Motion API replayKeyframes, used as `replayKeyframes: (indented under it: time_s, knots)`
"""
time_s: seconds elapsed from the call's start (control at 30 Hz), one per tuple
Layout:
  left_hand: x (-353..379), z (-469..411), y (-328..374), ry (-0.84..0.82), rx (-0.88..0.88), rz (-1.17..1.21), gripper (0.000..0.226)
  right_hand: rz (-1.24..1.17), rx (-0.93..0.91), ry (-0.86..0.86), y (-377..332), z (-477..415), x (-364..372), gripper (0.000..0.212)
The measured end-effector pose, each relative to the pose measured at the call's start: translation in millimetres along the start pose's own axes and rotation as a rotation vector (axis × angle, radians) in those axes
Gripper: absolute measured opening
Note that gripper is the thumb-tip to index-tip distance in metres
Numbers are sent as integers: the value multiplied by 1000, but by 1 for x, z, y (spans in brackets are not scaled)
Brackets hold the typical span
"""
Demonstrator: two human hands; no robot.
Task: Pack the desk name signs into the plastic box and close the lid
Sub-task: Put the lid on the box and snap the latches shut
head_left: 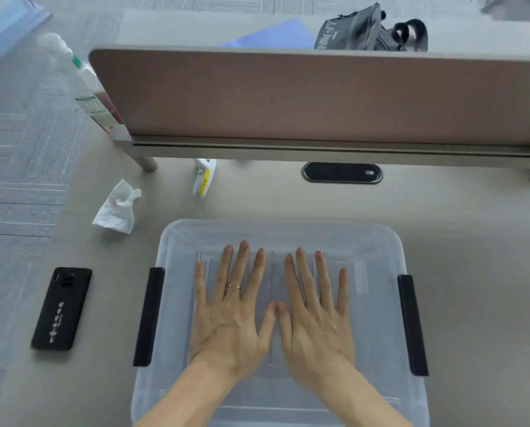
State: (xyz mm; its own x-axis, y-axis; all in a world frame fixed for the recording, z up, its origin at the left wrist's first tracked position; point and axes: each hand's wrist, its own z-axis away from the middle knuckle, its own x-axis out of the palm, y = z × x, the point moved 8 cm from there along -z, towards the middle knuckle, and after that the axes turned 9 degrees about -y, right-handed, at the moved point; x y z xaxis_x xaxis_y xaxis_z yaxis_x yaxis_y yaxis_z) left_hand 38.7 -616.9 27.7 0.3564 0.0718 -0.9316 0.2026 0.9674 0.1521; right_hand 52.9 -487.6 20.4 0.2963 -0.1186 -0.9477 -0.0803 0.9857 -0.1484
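Observation:
A translucent plastic box [177, 303] stands on the desk right in front of me, its clear lid [288, 238] lying on top. Black latch clips sit on its left side [149, 315] and right side [412, 325]. My left hand [231, 315] and my right hand [314, 318] both rest flat on the middle of the lid, fingers spread, thumbs touching. Clear acrylic name signs [271, 272] show faintly through the lid beneath my fingers; how many there are cannot be told.
A black phone [62, 308] lies left of the box. A crumpled tissue [117, 208] and a white-and-yellow small device [204, 177] lie behind it. A brown desk divider [319, 94] crosses the back, with a cable grommet [341, 173] below. A bottle [82, 78] stands far left.

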Motion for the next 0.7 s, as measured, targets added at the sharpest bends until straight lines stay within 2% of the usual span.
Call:
replayKeyframes:
  time_s: [0.33,0.43,0.5,0.57,0.63,0.7]
  knots:
    - [-9,6,2,2,3,10,75,-76,-5,-49,-1,4,-9,67]
    - [-23,9,1,-1,33,102,72,-198,-86,-77,4,8,-29,72]
    - [-37,12,-8,15,38,248,69,-214,-103,-21,20,18,-49,76]
    - [-56,19,-28,98,-23,327,64,-219,-36,52,52,30,-65,77]
    - [-71,30,-57,194,-149,310,65,-234,75,63,88,44,-70,76]
    - [-70,42,-91,194,-300,355,71,-292,208,42,122,60,-67,77]
